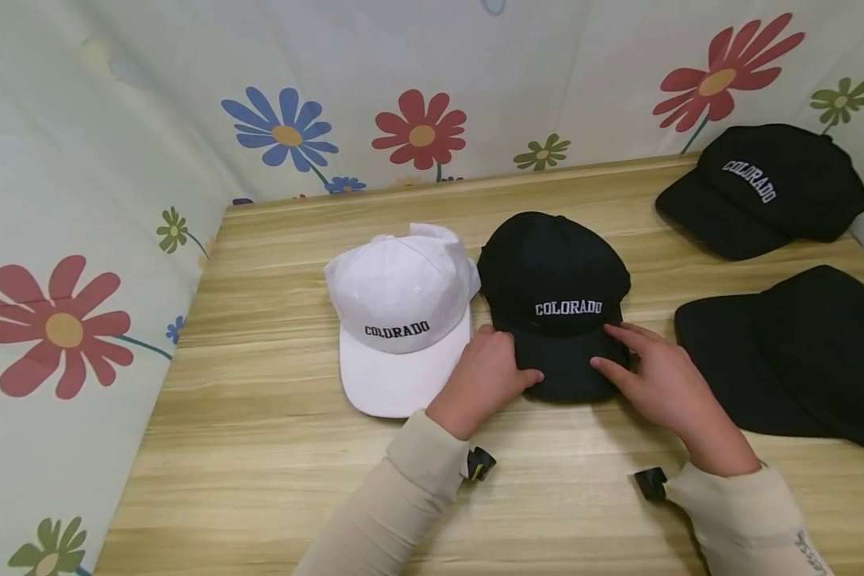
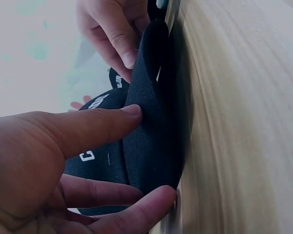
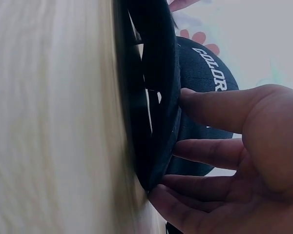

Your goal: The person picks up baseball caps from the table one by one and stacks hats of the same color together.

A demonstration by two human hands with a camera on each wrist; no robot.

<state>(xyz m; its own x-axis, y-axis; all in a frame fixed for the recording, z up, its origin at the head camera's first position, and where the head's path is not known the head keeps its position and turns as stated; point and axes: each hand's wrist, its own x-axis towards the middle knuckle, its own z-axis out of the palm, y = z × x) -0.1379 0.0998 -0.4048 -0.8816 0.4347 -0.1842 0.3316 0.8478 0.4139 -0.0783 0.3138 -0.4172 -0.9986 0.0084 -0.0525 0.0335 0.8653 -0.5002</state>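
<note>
A black baseball cap (image 1: 558,264) with white COLORADO lettering sits on the table, its brim toward me. My left hand (image 1: 484,372) holds the left side of that brim, thumb on top and fingers at the edge. On the opposite side my right hand (image 1: 655,376) grips the brim the same way. Both wrist views show the brim (image 2: 151,131) curving up off the wood between the hands, with a gap under it. Close by on the left stands a white baseball cap (image 1: 403,296) with dark COLORADO lettering, also brim toward me.
Two more black caps lie on the right: one with lettering (image 1: 763,192) at the back corner, another (image 1: 799,360) nearer, partly cut off by the frame. The wooden table (image 1: 259,448) meets a flower-printed curtain (image 1: 511,80) behind and on the left.
</note>
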